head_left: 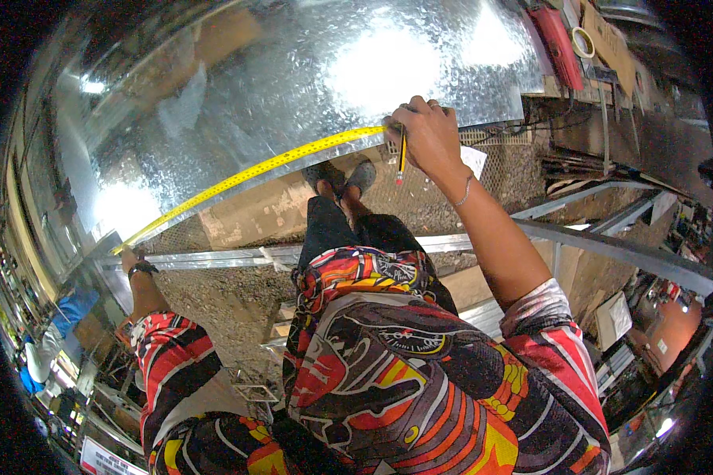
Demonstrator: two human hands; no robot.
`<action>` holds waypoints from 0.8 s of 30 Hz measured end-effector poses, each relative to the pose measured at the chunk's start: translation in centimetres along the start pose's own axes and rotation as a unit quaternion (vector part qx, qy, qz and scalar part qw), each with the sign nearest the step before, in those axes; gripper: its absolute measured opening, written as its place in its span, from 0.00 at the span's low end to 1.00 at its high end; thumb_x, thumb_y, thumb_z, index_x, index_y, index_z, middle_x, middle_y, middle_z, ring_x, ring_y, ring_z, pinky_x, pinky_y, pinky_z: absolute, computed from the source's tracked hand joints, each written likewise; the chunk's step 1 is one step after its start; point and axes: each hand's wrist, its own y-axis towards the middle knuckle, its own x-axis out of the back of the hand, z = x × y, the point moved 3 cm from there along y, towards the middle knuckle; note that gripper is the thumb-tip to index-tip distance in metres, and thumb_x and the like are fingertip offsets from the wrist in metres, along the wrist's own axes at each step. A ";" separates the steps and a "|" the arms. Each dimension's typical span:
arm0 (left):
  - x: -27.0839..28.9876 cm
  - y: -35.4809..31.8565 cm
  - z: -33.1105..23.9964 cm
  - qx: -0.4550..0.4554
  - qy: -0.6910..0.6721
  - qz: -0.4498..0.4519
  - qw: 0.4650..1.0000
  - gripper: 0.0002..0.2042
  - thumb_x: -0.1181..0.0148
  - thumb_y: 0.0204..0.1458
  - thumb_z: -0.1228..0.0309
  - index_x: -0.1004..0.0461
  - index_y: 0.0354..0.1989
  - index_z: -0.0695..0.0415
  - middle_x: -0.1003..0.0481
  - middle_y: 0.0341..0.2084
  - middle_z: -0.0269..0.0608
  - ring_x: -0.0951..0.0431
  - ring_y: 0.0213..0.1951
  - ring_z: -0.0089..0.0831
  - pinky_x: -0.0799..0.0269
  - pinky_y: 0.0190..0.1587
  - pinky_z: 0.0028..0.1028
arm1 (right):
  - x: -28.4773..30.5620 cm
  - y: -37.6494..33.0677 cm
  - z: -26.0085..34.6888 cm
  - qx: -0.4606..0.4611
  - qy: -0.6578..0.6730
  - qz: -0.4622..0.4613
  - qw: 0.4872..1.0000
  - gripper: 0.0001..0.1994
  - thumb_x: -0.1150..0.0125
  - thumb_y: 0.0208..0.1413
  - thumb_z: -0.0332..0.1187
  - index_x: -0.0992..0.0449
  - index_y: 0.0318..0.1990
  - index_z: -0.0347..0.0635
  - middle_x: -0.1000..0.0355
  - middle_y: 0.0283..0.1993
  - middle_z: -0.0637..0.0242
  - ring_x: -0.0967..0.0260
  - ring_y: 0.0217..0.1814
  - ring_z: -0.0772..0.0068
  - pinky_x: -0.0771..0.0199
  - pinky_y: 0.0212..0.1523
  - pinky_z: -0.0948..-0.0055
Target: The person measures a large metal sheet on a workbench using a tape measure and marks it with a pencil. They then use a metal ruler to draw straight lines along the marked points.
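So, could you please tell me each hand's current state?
Left hand: at the yellow tape; grip unclear.
Right hand: closed, holding a pencil at the tape.

The sheet (pixel 238 103) spreads across the far side. Along its near edge runs the measuring tape (pixel 253 168), with the left hand (pixel 133 260) at its left end, the right hand (pixel 429 134) and pencil (pixel 402 158) at its right. Beams (pixel 634 255) lie nearer, farther right.

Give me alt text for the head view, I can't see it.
A yellow tape measure runs along the near edge of a metal sheet, the left hand at one end, the right hand at the other with a pencil. A patterned shirt fills the lower middle.
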 end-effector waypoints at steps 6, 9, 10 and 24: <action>-0.2 0.7 0.3 0.003 -0.007 -0.005 1.000 0.17 0.48 0.68 0.60 0.28 0.49 0.64 0.24 0.33 0.48 0.20 0.33 0.40 0.19 0.33 0.35 | 0.0 0.0 0.2 0.002 -0.026 -0.005 1.000 0.11 0.29 0.53 0.44 0.17 0.40 0.53 0.25 0.44 0.63 0.26 0.49 0.51 0.31 0.47 0.49; 0.9 1.0 1.3 0.007 -0.015 -0.011 1.000 0.16 0.48 0.68 0.60 0.28 0.49 0.64 0.24 0.33 0.48 0.19 0.33 0.40 0.19 0.33 0.36 | 0.1 -0.1 0.6 0.013 0.008 -0.017 1.000 0.12 0.29 0.53 0.44 0.17 0.41 0.52 0.25 0.43 0.63 0.27 0.48 0.51 0.31 0.48 0.50; 0.8 1.1 1.4 0.010 -0.017 -0.012 1.000 0.16 0.48 0.68 0.60 0.28 0.49 0.64 0.24 0.33 0.48 0.19 0.33 0.40 0.19 0.33 0.36 | 0.1 -0.2 0.6 0.013 0.002 -0.018 1.000 0.12 0.29 0.53 0.44 0.17 0.40 0.51 0.26 0.43 0.63 0.27 0.48 0.51 0.32 0.48 0.50; 0.7 0.3 1.1 -0.003 -0.011 -0.026 1.000 0.15 0.47 0.67 0.60 0.28 0.44 0.62 0.25 0.31 0.45 0.21 0.31 0.37 0.21 0.33 0.35 | 0.1 -1.5 0.4 0.059 0.022 -0.129 0.990 0.09 0.27 0.52 0.41 0.17 0.38 0.53 0.27 0.40 0.66 0.28 0.46 0.56 0.33 0.49 0.52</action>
